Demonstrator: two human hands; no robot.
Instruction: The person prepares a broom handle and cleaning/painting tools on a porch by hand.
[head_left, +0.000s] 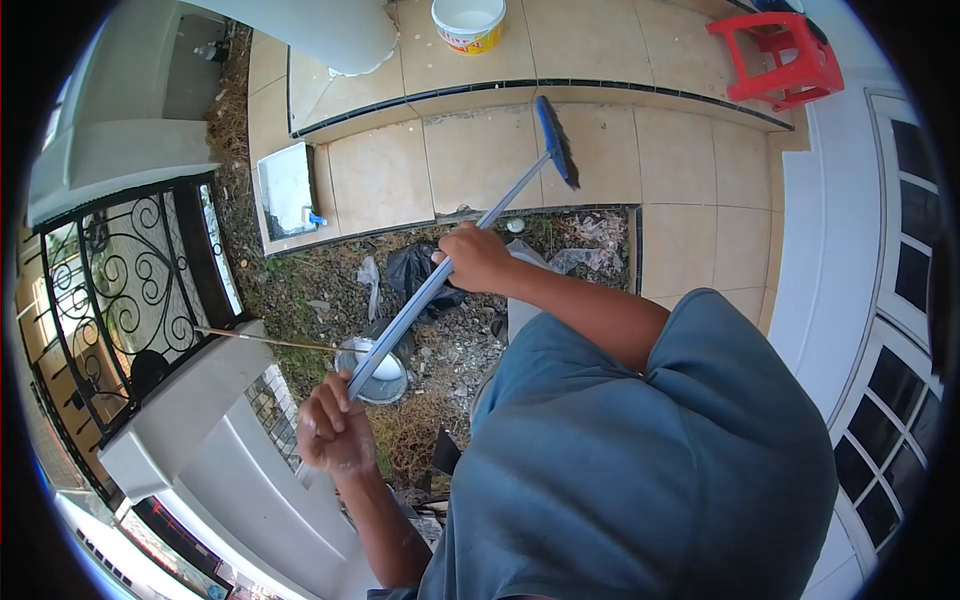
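A broom with a long blue-grey handle slants across the middle of the view. Its blue head with dark bristles is over the tiled step. My right hand is closed round the handle about halfway along. Lower down, my left hand has its fingers curled at the handle's near end, slightly blurred. Just beyond that end, a bucket with white liquid inside stands on the gravel, partly hidden behind the handle.
A thin stick runs from the wall to the bucket. Black plastic bag and debris lie on the gravel. A white tub and red stool stand on the upper step. The black iron gate is left, the white-framed door right.
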